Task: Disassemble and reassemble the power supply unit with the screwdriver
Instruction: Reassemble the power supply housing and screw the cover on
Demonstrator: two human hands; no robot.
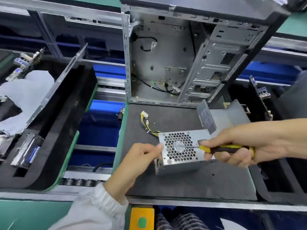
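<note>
**PSU Fan-Grille Face: Screwdriver Engagement and Slip Risks**

The power supply unit [181,151] sits tilted on the dark felt-like desk [182,183], at 6 o'clock from the open computer case [174,60]. It is a bare sheet-metal box with a honeycomb-perforated grille. The left hand [139,161] pinches its left edge with curled fingers. The right hand [232,146] grips the screwdriver [221,148] by its yellow-and-black handle; the thin steel shaft lies across the grille, pointing to 9 o'clock.

Likely hazards:
- The tip may slip through a grille hole into the fan.
- The tilted unit may pivot under pressure.
- The loose screw [154,123], at 11 o'clock from the unit beside the yellow-and-black cable bundle [147,123], may roll off.
</note>
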